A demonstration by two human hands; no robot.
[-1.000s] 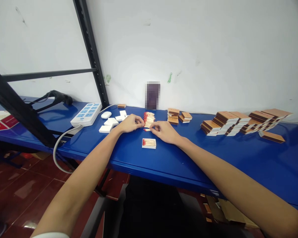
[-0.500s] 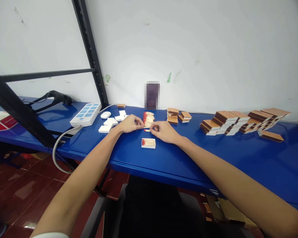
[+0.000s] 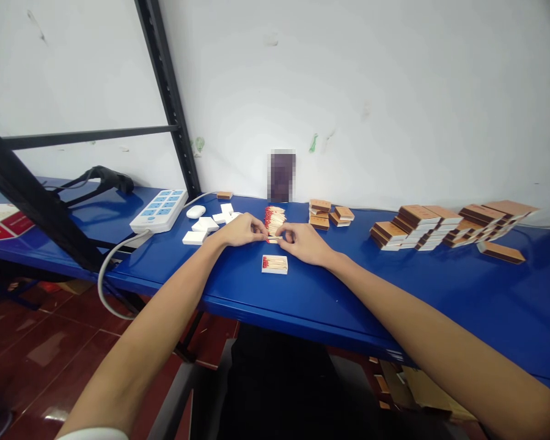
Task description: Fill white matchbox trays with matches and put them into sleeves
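A heap of red-tipped matches [image 3: 274, 219] lies on the blue table [image 3: 440, 287] near the wall. My left hand [image 3: 241, 230] and my right hand [image 3: 302, 243] meet at the heap's near edge, fingers pinched on a few matches [image 3: 273, 238] between them. Just in front of my hands sits an open white tray [image 3: 275, 264] filled with matches. Several empty white trays [image 3: 206, 225] lie to the left of my left hand.
Brown matchbox sleeves [image 3: 330, 214] lie behind my right hand, and long rows of brown matchboxes [image 3: 449, 226] run along the right. A white power strip [image 3: 159, 210] with its cable, a small white oval thing [image 3: 195, 212] and a black rack post [image 3: 167, 91] stand at left.
Both hands have drawn slightly closer together at the heap's near edge, lifting the few matches between the fingertips. Everything else stays put.
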